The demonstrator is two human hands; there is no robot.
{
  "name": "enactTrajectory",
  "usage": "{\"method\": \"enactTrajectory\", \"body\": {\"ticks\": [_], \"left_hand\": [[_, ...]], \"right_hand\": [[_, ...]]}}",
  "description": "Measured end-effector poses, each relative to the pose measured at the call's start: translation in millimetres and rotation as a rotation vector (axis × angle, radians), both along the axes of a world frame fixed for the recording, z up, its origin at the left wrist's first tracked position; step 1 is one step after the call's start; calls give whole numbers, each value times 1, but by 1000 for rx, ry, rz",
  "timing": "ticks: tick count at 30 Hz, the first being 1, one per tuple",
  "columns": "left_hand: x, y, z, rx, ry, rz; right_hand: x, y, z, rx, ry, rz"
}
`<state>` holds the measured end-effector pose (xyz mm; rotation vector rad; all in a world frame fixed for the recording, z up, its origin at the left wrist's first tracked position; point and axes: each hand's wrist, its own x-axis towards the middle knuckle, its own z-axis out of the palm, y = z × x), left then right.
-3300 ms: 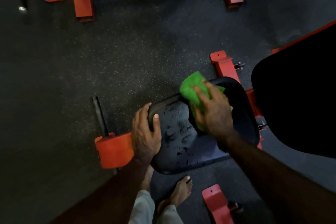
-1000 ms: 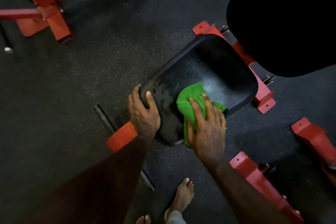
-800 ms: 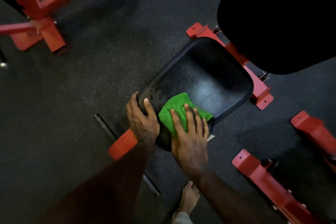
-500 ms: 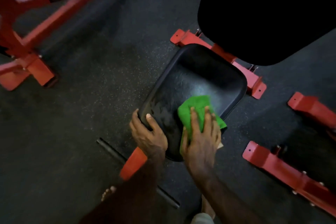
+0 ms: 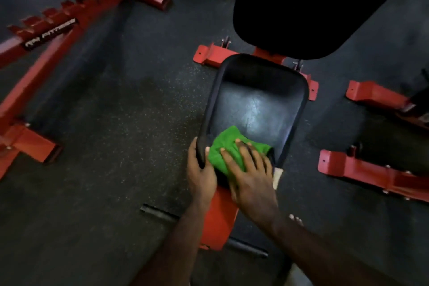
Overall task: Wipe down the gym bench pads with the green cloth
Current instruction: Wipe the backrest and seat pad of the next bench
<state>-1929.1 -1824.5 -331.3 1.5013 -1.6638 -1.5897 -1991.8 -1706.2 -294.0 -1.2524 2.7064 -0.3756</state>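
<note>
Dim overall, glare on seat pad (image 5: pixel 255 109), blurred, perhaps warped edges

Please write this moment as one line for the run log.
wiping seat pad | right hand presses green cloth | left hand grips pad edge

Two bare forearms seen, no sleeves worn. Left hand (image 5: pixel 201 174) and right hand (image 5: pixel 251 177) ungloved, no rings or watch noted. Bare toes (image 5: pixel 296 219) glimpsed; pale trouser fabric (image 5: pixel 299 274) blurred.
</note>
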Motion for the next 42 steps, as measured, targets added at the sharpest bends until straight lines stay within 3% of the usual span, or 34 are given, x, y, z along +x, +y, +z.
{"method": "enactTrajectory", "body": {"ticks": [2,7,8,12,13,15,17,18,21,23,28,31,34,37,41,42], "left_hand": [[2,-8,-9,121,65,47],[10,-12,1,261,121,39],[10,-12,3,272,154,73],[9,-4,4,234,174,129],[12,0,2,235,206,150],[16,9,2,216,234,171],[23,19,4,121,178,120],[26,24,6,37,125,62],[36,51,6,-177,-30,-129],[39,66,5,-251,-78,-172],[42,76,7,-287,-191,-218],[58,81,-1,-266,-438,-362],[74,85,-19,-394,-635,-494],[73,87,-23,-421,-675,-493],[73,87,-24,-440,-622,-439],[72,87,-24,-441,-610,-426]], "right_hand": [[-23,6,0,32,19,87],[-26,-22,9,-8,-131,-391],[-14,-25,9,14,-107,-334],[-27,2,8,70,-31,291],[-44,1,6,85,-13,311],[-66,-14,8,68,-53,59],[-58,-34,13,39,-84,-176],[-47,-39,13,47,-63,-152],[-32,-22,11,94,-60,258],[-54,-16,11,119,-39,399],[-69,-47,13,53,-30,74],[-45,-43,9,62,20,271],[-64,-36,6,98,4,469],[-84,-45,7,120,53,525],[-44,-39,7,47,8,317],[-30,-32,4,30,18,358]]}}
